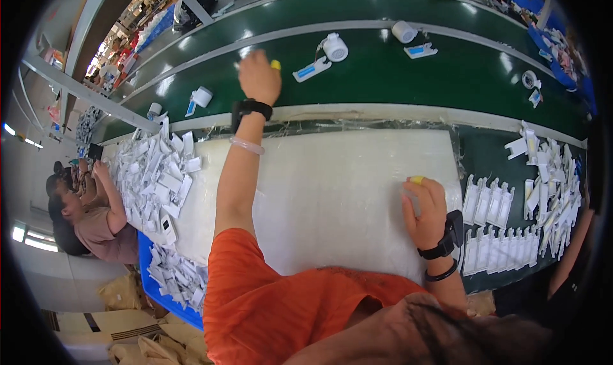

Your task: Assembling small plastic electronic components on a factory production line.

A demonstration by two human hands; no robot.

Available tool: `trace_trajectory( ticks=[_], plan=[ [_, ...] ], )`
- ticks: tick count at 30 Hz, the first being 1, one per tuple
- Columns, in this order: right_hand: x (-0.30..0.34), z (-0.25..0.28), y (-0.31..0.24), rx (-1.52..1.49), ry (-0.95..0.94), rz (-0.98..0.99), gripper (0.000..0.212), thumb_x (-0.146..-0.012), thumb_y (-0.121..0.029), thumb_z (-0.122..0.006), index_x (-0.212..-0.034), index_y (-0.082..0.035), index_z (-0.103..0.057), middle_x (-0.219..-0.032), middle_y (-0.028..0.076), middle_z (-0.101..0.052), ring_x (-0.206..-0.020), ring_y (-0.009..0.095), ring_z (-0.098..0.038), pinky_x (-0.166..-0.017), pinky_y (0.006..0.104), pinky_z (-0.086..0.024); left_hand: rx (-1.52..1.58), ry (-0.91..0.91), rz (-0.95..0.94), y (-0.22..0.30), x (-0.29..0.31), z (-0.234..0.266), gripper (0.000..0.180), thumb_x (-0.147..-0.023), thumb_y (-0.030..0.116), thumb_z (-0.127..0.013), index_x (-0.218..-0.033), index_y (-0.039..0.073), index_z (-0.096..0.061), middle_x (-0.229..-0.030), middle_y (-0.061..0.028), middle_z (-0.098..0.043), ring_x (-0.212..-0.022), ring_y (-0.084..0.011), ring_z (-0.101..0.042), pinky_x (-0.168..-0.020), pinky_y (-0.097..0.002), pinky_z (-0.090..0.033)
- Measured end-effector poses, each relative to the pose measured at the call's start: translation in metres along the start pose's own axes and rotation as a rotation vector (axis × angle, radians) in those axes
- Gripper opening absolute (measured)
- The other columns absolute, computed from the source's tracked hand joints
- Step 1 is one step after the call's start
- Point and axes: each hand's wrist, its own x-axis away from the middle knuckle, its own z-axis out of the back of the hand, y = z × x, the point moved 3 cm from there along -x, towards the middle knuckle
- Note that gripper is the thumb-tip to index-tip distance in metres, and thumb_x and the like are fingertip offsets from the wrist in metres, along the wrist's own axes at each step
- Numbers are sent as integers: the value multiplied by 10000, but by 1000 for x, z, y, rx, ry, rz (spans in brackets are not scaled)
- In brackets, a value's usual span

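Left hand (258,77) over glossy dark-green conveyor belt (396,74); its fingertips blur, so cannot tell whether they are together or apart. White cylindrical plastic unit (335,47) and flat white-and-blue plate (313,70) lie on belt, to the right of that hand. Right hand (428,213) near right edge of smooth white tabletop (345,192), thumb and fingers apart. Slim white plastic brackets (493,202) sit in two rows, right of that hand
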Motion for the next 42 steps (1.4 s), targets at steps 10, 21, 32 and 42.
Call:
trace_trajectory(
  ticks=[10,21,32,42],
  plan=[
    [2,-3,2,-38,-13,-14,200,-804,-22,-698,-999,-44,-663,-1033,133,-645,-940,332,-610,-817,400,-485,99,-620,-137,65,1,-99,271,-879,232,-638,-1069,44,-593,-1064,-176,-674,-1037,-364,-637,-879,-444,-524],
    [-1,-1,-2,-64,-34,17,132,-813,-6,-683,-942,-26,-666,-969,145,-654,-897,334,-629,-783,381,-498,322,-687,90,77,13,-82,502,-754,298,-758,-1122,4,-582,-1134,-236,-652,-1057,-384,-638,-917,-429,-505],
    [2,1,1,-63,1,47,186,-804,2,-688,-987,-22,-664,-971,154,-659,-897,345,-625,-781,396,-496,1440,-1224,226,137,53,51,641,-862,29,-595,-1455,74,-356,-1051,-111,-621,-695,-198,-695,-510,-316,-568],
    [-8,11,-7,170,-64,201,377,-661,-32,-718,-1031,-89,-677,-906,92,-634,-899,275,-621,-1042,452,-391,1134,-1659,-706,171,135,158,657,-822,31,-573,-1444,73,-365,-1012,-147,-633,-710,-239,-673,-641,-358,-543]
  ],
)
